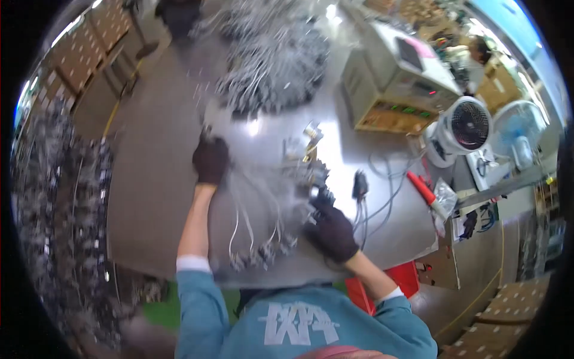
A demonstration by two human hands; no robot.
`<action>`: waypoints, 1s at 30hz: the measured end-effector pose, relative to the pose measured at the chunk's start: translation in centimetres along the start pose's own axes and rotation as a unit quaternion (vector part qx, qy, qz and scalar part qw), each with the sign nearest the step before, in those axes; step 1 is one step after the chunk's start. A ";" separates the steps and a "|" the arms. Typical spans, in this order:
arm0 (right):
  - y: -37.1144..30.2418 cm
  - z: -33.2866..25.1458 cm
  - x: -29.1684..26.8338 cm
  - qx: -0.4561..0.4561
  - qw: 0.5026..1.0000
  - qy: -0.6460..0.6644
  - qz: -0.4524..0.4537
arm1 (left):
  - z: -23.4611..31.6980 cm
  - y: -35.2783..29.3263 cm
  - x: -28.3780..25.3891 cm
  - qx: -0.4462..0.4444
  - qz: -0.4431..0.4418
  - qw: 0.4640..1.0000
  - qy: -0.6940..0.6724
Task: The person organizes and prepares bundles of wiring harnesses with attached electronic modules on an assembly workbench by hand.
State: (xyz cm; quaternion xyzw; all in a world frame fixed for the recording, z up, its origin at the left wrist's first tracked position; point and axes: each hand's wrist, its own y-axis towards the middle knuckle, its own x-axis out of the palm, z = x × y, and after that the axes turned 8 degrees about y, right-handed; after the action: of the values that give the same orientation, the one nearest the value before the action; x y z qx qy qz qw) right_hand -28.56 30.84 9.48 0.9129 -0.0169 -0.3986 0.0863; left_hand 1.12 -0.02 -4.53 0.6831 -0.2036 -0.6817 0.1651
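My left hand (210, 158), in a dark glove, is closed on the far end of a bundle of thin white cables (254, 206) that lies across the shiny metal table (161, 179). The cables fan toward me and end in small dark plugs (263, 257) near the table's front edge. My right hand (330, 230), also in a dark glove, grips a small dark connector at the bundle's right side, beside a small metal fixture (308, 152).
A large heap of similar cables (269, 66) lies at the table's far side. A beige test unit (397, 84) stands at the right, with two fans (466, 125) beyond it. A red-handled tool (421, 188) and dark leads (362, 185) lie right of my hand. Racks of cables (60, 197) hang at left.
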 end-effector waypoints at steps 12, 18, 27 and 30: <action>-1.9 4.2 -1.7 0.192 0.930 0.314 -0.015 | 2.6 0.9 -5.6 -0.100 -0.051 0.953 -0.282; 0.8 1.4 -3.2 0.209 0.950 0.223 -0.059 | 1.4 0.7 -4.8 -0.073 -0.022 0.960 -0.270; 2.2 6.9 0.0 0.026 0.973 0.174 -0.150 | 1.7 0.8 -5.0 -0.093 -0.057 0.953 -0.284; 2.6 3.4 -0.2 0.298 0.883 0.343 -0.117 | 1.3 1.2 -4.8 -0.076 -0.095 0.947 -0.298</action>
State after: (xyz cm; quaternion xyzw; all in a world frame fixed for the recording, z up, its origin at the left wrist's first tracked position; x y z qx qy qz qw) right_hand -31.13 27.83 7.79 0.9705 0.0026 -0.0444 -0.2372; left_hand -0.20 1.50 0.21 0.4507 -0.1246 -0.8800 0.0829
